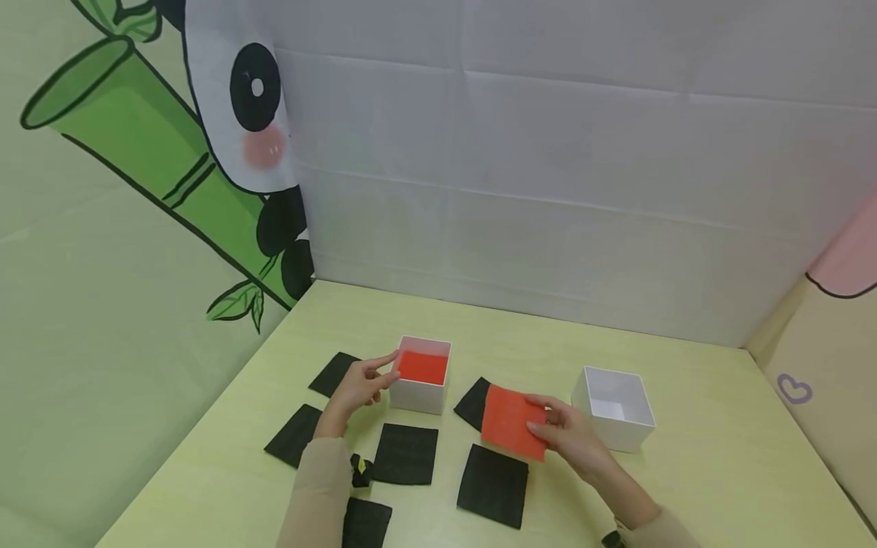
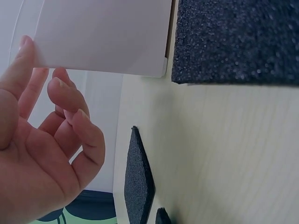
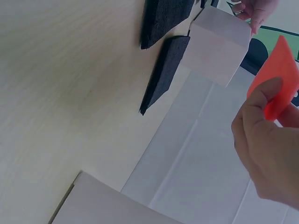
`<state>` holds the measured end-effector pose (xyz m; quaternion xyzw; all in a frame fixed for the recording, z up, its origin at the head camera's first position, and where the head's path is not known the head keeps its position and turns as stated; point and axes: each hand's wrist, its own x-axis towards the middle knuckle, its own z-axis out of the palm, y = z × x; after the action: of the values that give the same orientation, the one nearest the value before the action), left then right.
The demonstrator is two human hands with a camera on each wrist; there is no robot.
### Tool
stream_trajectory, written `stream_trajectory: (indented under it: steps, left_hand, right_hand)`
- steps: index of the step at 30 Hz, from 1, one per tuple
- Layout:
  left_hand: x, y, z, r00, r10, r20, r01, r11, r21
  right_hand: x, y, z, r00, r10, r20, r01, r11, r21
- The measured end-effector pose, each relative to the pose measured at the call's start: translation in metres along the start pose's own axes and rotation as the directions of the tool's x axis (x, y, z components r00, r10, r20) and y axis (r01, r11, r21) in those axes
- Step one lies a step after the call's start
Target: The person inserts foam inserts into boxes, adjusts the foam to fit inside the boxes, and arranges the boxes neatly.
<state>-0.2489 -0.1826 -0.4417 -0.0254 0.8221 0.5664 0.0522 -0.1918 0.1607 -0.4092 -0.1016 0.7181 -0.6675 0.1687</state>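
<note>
My right hand (image 1: 574,440) pinches a thin orange-red square sheet (image 1: 510,422) between thumb and fingers, holding it above the table, partly over a black square pad (image 1: 473,405). My left hand (image 1: 359,387) is at the left side of a white open-topped box (image 1: 416,396), thumb and index finger touching its rim. Its other fingers are loosely bent and hold nothing, as the left wrist view shows of this hand (image 2: 60,135). Inside that box lies orange-red material (image 1: 422,368) like the held sheet. The sheet (image 3: 279,70) is tilted in the right wrist view.
A second white box (image 1: 620,434) with nothing visible inside stands right of my right hand. Several black pads, such as one in the middle (image 1: 406,454) and one nearer right (image 1: 493,487), lie on the pale table (image 1: 726,457). A white wall (image 1: 521,190) rises behind.
</note>
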Motion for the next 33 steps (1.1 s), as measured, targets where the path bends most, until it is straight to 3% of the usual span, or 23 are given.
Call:
stream_trajectory:
  steps: [11,19,27,33]
  left_hand:
    - [-0.001,0.000,0.000,1.000,0.000,-0.003,0.000,1.000,-0.004]
    - [0.002,-0.001,0.000,1.000,-0.009,-0.002,0.009,1.000,-0.004]
    - [0.001,-0.001,0.002,1.000,0.010,-0.002,-0.010,1.000,-0.008]
    - [0.001,-0.002,0.001,1.000,-0.008,-0.001,0.008,1.000,-0.005]
  right_hand:
    - [0.028,-0.010,0.015,0.999,-0.029,-0.012,0.030,1.000,0.006]
    - [0.050,-0.019,0.032,0.995,-0.017,-0.102,0.020,1.000,0.023]
    - [0.070,-0.026,0.047,0.981,-0.057,-0.185,0.060,0.998,0.011]
    - [0.090,-0.030,0.058,0.977,-0.092,-0.193,0.093,0.996,-0.007]
